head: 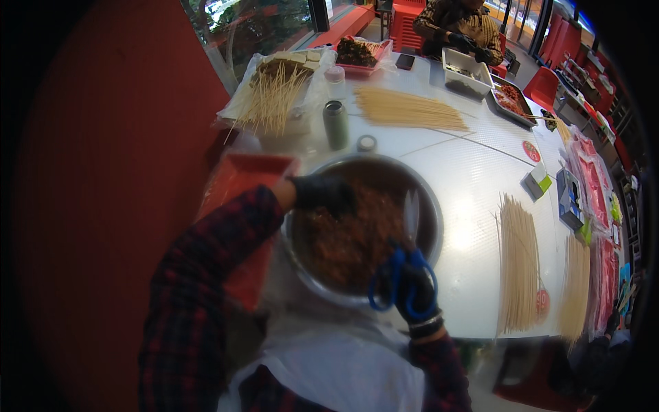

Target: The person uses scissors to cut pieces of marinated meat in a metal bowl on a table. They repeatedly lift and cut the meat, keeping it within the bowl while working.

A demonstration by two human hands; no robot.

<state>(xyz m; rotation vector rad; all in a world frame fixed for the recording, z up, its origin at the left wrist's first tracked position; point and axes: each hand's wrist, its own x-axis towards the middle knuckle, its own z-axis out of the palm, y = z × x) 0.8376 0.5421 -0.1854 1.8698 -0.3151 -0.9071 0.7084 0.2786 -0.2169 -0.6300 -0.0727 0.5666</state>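
Observation:
A large round metal bowl stands at the table's near edge, with reddish-brown pieces of food, perhaps meat, inside. My left hand, in a black glove, reaches over the bowl's left part at the food; blur hides its fingertips and whether they hold a piece. In my right hand, also black-gloved, is a pair of scissors with blue handles. Their blades point away from me over the bowl's right side and look slightly parted. The right hand is at the bowl's near right rim.
Left of the bowl lies a red tray. Beyond it stand a green flask and a lid. Bamboo skewers lie across the table, more skewers at right. A person works at the far side.

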